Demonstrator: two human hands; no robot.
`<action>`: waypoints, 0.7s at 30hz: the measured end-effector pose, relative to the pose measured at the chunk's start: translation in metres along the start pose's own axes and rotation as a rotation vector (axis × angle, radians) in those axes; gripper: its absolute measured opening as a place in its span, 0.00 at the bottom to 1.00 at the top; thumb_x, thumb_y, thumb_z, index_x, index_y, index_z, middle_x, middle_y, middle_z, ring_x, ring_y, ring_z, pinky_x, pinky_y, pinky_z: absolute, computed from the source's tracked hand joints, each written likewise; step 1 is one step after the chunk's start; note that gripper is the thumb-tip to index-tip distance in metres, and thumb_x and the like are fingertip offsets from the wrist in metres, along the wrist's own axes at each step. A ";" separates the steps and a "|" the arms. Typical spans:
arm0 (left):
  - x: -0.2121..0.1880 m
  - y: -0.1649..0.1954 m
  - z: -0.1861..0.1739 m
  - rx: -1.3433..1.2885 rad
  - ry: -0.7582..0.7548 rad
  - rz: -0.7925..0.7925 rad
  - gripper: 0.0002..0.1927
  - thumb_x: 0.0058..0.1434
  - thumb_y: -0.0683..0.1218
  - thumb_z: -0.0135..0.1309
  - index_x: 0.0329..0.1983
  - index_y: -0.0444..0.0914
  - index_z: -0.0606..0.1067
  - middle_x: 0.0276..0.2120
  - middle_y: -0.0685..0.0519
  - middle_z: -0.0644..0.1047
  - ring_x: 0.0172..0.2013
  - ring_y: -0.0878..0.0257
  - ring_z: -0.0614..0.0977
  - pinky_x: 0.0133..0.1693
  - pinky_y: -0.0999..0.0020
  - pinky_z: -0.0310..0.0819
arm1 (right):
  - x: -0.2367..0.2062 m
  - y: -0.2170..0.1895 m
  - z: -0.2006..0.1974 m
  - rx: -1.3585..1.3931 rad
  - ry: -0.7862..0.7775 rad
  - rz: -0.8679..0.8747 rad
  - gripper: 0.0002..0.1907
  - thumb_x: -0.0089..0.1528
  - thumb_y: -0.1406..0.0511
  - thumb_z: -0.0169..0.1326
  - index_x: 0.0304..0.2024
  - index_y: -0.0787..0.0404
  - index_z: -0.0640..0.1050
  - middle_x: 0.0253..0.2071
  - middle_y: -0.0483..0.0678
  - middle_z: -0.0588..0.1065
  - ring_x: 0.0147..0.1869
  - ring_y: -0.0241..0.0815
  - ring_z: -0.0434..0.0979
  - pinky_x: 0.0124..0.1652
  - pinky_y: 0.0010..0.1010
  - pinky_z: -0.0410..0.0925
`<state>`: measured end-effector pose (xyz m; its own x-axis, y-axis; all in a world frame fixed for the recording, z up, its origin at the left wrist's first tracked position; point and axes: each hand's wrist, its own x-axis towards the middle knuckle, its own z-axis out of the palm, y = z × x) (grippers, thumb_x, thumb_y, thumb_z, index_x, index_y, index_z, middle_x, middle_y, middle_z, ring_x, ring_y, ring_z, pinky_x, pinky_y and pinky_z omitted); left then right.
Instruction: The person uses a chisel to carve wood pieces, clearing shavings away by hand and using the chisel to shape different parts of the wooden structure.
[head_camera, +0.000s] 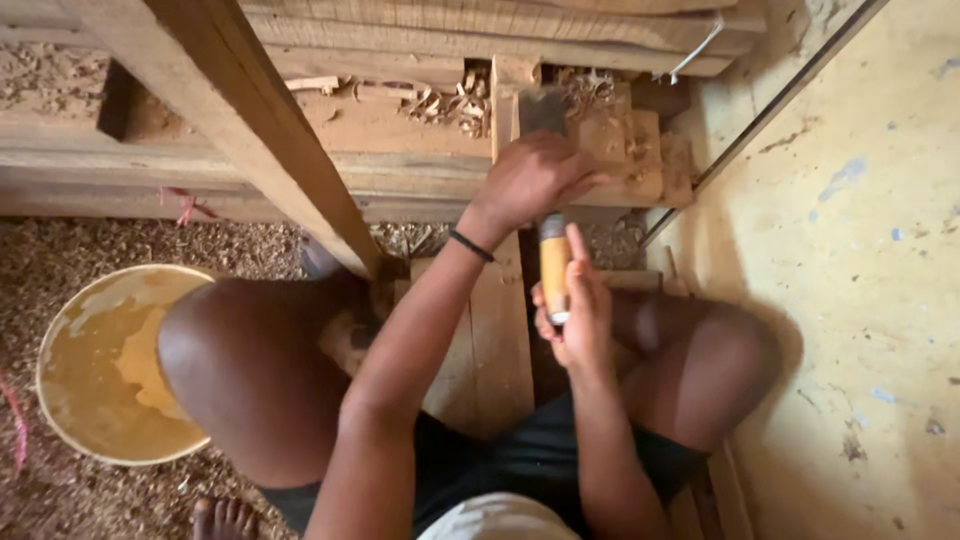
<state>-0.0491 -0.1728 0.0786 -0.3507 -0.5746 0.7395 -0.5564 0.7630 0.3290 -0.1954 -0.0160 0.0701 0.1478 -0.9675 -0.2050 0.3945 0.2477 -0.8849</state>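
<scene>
Head view, chisel (552, 262) upright, blade away, left hand (530, 180), right hand (575, 310) gripping

The left hand (530, 180) hides the chisel (552, 262) shank, and the blade's edge is too blurred to tell

Bare arms, black wristband (471, 245), dark shorts (520, 465), barefoot.

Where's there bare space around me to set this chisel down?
The bare yellow floor right of your right knee is the widest free patch. The plank between your legs has a narrow free strip. Crowded: shavings round the chisel, both hands, and sawdust beside the bucket.
</scene>
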 end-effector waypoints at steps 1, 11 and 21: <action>-0.003 0.004 -0.005 -0.023 0.016 0.010 0.16 0.67 0.54 0.60 0.29 0.40 0.77 0.26 0.51 0.79 0.29 0.55 0.82 0.37 0.57 0.78 | -0.005 -0.003 -0.004 0.027 0.010 -0.028 0.37 0.70 0.49 0.46 0.79 0.48 0.55 0.27 0.50 0.72 0.15 0.32 0.63 0.14 0.21 0.59; -0.021 -0.006 -0.038 0.153 0.062 -0.347 0.17 0.64 0.56 0.62 0.45 0.38 0.78 0.37 0.51 0.81 0.31 0.61 0.80 0.31 0.65 0.76 | -0.028 -0.010 -0.048 -0.020 0.196 -0.005 0.38 0.69 0.50 0.47 0.79 0.43 0.53 0.29 0.49 0.70 0.18 0.33 0.63 0.13 0.20 0.57; -0.041 -0.024 -0.038 0.218 0.054 -0.460 0.29 0.62 0.59 0.64 0.62 0.44 0.74 0.45 0.50 0.77 0.44 0.51 0.79 0.45 0.56 0.73 | -0.019 0.016 -0.057 -0.105 0.151 0.038 0.39 0.70 0.54 0.46 0.80 0.40 0.46 0.28 0.50 0.70 0.20 0.33 0.67 0.14 0.22 0.60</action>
<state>0.0069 -0.1564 0.0628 0.0037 -0.8158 0.5783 -0.7903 0.3520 0.5016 -0.2431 0.0034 0.0362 0.0199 -0.9561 -0.2924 0.2931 0.2852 -0.9126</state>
